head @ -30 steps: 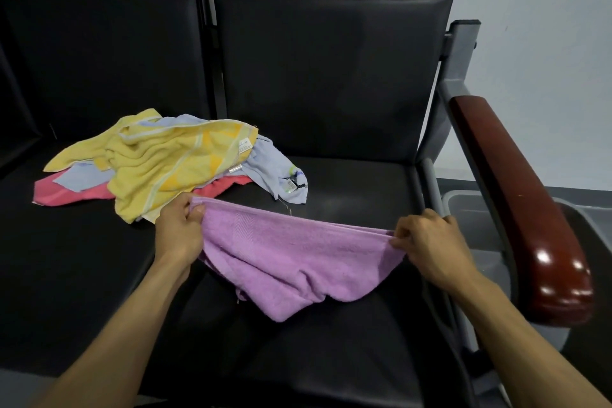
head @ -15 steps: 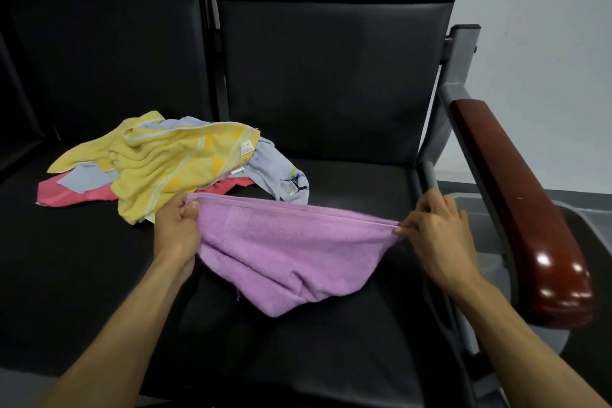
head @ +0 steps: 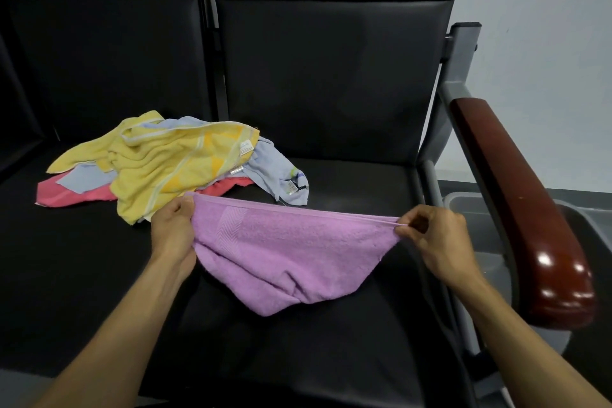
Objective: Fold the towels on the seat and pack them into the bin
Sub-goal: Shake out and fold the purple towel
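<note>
A purple towel hangs stretched over the black seat, its top hem pulled into a straight line. My left hand grips the towel's left corner and my right hand pinches its right corner. The lower part of the towel sags in folds onto the seat cushion. Behind my left hand lies a loose heap: a yellow towel on top, a light blue towel and a pink towel under it. The grey bin stands to the right, beyond the armrest, mostly hidden.
A dark red wooden armrest on a grey metal frame runs along the seat's right side, between the seat and the bin. The black backrest rises behind. A second black seat adjoins on the left.
My two hands have drawn the purple towel's top hem tauter and a little wider. The towel has lifted slightly, and the heap has not moved.
</note>
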Demonstrator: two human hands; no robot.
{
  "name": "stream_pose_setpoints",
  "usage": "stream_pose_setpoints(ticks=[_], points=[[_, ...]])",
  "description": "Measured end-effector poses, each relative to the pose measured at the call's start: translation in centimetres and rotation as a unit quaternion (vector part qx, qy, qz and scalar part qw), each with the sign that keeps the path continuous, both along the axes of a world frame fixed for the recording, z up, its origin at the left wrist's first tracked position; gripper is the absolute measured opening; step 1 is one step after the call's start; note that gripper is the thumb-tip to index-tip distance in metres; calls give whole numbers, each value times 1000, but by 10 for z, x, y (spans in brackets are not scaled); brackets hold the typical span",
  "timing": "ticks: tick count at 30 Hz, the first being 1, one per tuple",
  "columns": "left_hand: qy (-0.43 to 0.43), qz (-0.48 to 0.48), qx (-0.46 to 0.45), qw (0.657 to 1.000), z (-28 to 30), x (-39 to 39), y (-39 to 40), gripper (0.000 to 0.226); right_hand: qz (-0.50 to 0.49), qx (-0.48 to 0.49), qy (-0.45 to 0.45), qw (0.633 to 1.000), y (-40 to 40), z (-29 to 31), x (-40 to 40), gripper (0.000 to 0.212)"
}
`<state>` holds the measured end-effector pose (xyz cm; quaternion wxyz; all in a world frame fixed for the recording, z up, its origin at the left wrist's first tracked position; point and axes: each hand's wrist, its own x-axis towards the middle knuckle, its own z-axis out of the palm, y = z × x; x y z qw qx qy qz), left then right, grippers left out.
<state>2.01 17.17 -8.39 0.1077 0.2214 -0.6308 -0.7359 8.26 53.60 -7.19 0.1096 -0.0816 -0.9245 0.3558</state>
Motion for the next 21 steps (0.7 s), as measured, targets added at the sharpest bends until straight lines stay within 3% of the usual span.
stream_pose_setpoints(ticks=[16,21], points=[[10,-18,-250,968,-4,-1,-6,27,-45,-100,28,994,5,-4,-5,21],[34,-2,-309,950,4,1,0,26,-60,-184,15,981,8,-10,-10,20]])
